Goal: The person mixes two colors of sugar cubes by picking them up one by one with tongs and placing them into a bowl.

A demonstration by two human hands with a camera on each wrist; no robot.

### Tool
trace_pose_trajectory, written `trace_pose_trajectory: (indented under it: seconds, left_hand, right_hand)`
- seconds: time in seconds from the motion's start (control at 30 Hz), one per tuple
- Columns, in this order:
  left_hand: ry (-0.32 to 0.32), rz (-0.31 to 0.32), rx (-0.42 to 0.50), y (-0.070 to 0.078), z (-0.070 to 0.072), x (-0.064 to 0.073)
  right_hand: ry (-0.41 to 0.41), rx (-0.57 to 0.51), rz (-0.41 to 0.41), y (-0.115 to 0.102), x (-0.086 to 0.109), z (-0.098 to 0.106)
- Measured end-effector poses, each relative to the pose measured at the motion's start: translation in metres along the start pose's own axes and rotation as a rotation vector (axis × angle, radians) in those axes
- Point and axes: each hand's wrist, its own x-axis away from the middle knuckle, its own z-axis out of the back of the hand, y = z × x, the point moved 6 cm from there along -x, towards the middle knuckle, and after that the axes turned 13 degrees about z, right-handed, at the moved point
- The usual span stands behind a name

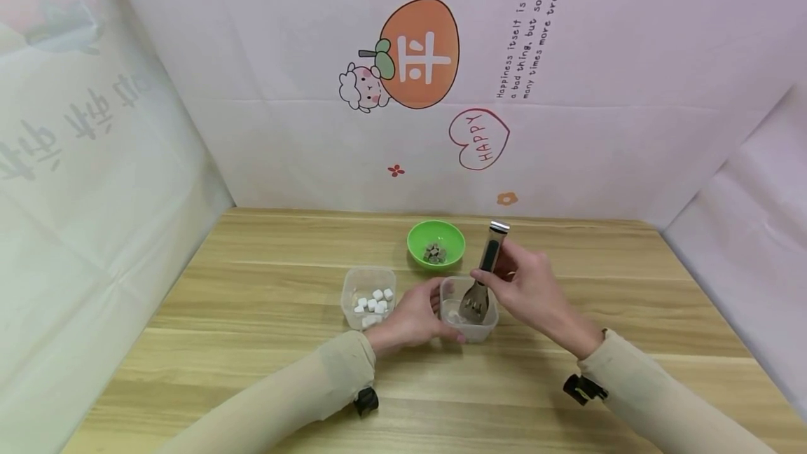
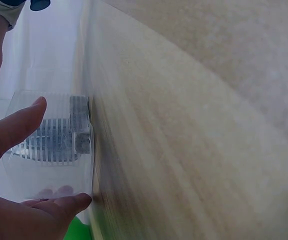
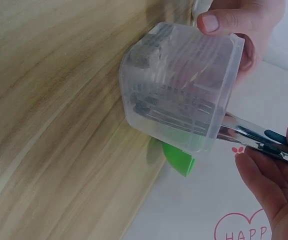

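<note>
My left hand (image 1: 416, 315) grips a clear plastic container (image 1: 478, 333) from its left side, thumb on the near wall and fingers at the far side. A few greyish cubes (image 2: 82, 142) show through its wall at the bottom. My right hand (image 1: 532, 289) holds metal tongs (image 1: 490, 258) with dark grip pads, pinched between thumb and fingers. Their slotted heads (image 1: 474, 303) point down inside this container. Whether the heads clasp a cube cannot be made out.
Left of my left hand stands a second clear container (image 1: 349, 293) with several white cubes (image 1: 378, 304). Behind both containers is a green bowl (image 1: 417, 237) with several grey-brown cubes (image 1: 434, 253). A printed white sheet (image 1: 302, 153) hangs behind the wooden table (image 1: 252, 314).
</note>
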Motion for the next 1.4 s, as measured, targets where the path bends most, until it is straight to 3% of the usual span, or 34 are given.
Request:
trace_pose_trajectory:
  seconds: [0.33,0.6,1.03,1.4]
  left_hand:
    - [-0.001,0.008,-0.031,-0.002,0.000,0.000]
    - [0.001,0.001,-0.045,-0.003,0.000,0.000]
    - [-0.007,0.004,-0.015,-0.003,0.000,-0.001]
    - [0.010,0.009,-0.025,-0.001,0.000,-0.001]
  right_hand:
    - [0.051,-0.018,-0.006,-0.001,0.002,0.004]
    - [0.125,-0.005,-0.013,-0.006,-0.005,0.019]
    - [0.218,0.088,-0.034,-0.012,-0.025,0.047]
    - [0.298,0.072,-0.066,-0.005,-0.047,0.055]
